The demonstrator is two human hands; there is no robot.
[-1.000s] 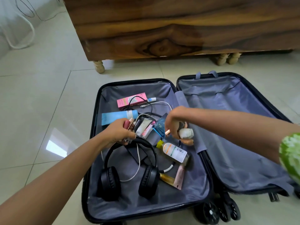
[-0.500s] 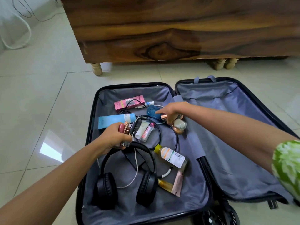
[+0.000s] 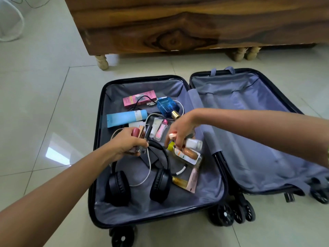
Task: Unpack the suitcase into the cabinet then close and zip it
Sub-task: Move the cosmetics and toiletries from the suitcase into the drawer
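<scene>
The black suitcase (image 3: 99,122) lies open flat on the tiled floor, grey-lined. Its left half holds black headphones (image 3: 138,184), a light blue tube (image 3: 124,117), a pink box (image 3: 139,99), a blue perfume bottle (image 3: 166,106), cables and small tubes. My left hand (image 3: 126,144) grips a bunch of lipsticks (image 3: 141,132) above the headphone band. My right hand (image 3: 179,131) holds several small bottles, among them a white-capped one (image 3: 193,143), just over a clear yellow-capped bottle (image 3: 185,154). The right half (image 3: 249,122) is bare lining. The wooden cabinet (image 3: 178,29) stands behind.
Turned cabinet legs (image 3: 102,61) rest on the floor just beyond the suitcase. Suitcase wheels (image 3: 231,213) stick out at the near edge. A white cable loop (image 3: 12,24) lies at the far left. Open tile floor spreads to the left.
My right hand set the blue perfume bottle down near the pink box, then came back toward me over the yellow-capped bottle. My left hand stayed in place with the lipsticks.
</scene>
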